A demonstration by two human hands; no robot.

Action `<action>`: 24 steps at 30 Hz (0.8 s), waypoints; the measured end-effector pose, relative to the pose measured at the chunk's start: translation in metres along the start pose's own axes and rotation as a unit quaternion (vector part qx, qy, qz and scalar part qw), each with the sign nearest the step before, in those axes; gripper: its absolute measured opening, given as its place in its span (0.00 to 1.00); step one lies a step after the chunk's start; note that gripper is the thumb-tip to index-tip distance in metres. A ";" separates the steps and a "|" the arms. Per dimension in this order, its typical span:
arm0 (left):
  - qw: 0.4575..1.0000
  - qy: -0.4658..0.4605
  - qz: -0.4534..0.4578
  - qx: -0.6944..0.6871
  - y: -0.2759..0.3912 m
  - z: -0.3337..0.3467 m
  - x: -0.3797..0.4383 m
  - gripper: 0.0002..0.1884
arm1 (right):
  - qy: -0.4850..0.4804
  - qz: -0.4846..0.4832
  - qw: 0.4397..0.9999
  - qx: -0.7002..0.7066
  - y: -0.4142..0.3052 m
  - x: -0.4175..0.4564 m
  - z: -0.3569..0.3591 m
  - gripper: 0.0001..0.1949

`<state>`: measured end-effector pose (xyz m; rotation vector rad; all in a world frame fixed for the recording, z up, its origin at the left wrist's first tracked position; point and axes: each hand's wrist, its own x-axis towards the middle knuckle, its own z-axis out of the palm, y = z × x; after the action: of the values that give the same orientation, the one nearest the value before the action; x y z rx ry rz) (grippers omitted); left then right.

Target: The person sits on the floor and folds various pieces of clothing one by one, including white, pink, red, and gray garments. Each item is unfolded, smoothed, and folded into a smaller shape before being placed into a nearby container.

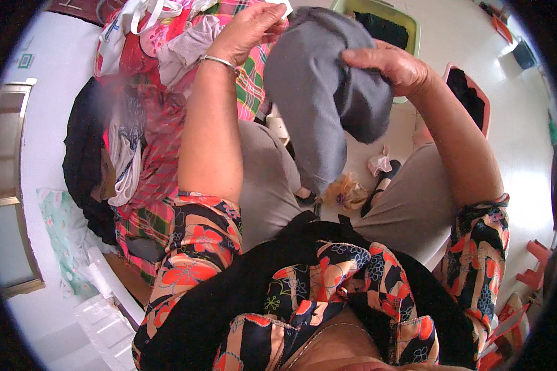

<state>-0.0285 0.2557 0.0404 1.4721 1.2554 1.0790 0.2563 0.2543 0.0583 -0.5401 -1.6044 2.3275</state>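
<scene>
A dark grey fabric garment (311,88) hangs in front of me, above my knees. My right hand (394,67) grips its right side, with the thumb lying on top of the cloth. At the garment's upper left is my left hand (255,28), its fingers pinched around a small white piece (283,7) that looks like a tag or paper. Whether those fingers also hold the grey cloth cannot be told. A metal bangle is on my left wrist. Beside my left arm, mixed clothes (190,48) lie heaped on a plaid cloth (250,88).
Beyond the garment stands a green plastic tub (415,41) with black cloth inside. A pink basin (485,104), also holding dark cloth, is on the right. Crumpled plastic bags (348,192) lie on the floor between my feet. Red plastic stools (534,264) stand far right.
</scene>
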 end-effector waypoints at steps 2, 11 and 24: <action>0.993 0.073 -0.080 0.048 -0.002 -0.005 -0.002 0.24 | 0.048 -0.056 0.997 0.035 -0.001 0.002 -0.008 0.20; 0.993 0.008 -0.119 -0.020 0.021 0.025 -0.018 0.47 | 0.108 -0.125 0.964 0.211 -0.027 0.005 -0.036 0.15; 0.981 -0.015 -0.040 -0.188 0.008 0.051 -0.008 0.33 | 0.202 -0.089 0.975 0.032 -0.039 -0.003 -0.009 0.26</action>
<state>0.0215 0.2423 0.0367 1.1386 1.0139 1.1628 0.2627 0.2746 0.0928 -0.7624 -1.3234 1.9746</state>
